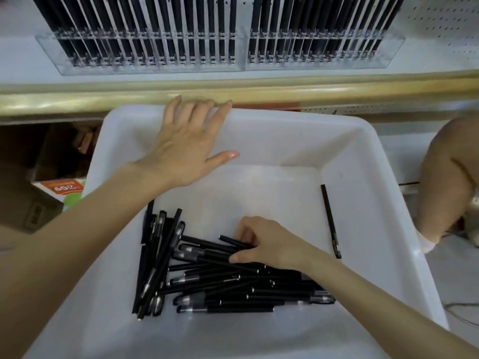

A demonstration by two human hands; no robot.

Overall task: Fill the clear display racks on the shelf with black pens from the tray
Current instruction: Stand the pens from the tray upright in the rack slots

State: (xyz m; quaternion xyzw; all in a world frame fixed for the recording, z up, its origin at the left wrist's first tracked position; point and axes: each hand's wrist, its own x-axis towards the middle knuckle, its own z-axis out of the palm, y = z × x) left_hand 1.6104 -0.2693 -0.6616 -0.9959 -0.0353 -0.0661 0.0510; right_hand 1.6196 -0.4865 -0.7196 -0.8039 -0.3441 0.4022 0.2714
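A white plastic tray (pixel 363 156) sits below the shelf edge and holds a heap of several black pens (pixel 207 283) in its near left part. One black pen (pixel 330 220) lies alone by the tray's right wall. My right hand (pixel 267 242) reaches into the heap, fingers curled round pens at its top. My left hand (pixel 186 141) lies flat with fingers spread on the tray's far rim. Two clear display racks (pixel 145 66) (pixel 324 60) stand side by side on the shelf, with upright black pens in their slots.
A brass-coloured shelf edge (pixel 337 92) runs across just beyond the tray. Cardboard boxes and an orange-and-green package (pixel 62 189) sit low on the left. Another person's limb (pixel 445 182) shows at the right. White pegboard (pixel 440 22) fills the upper right.
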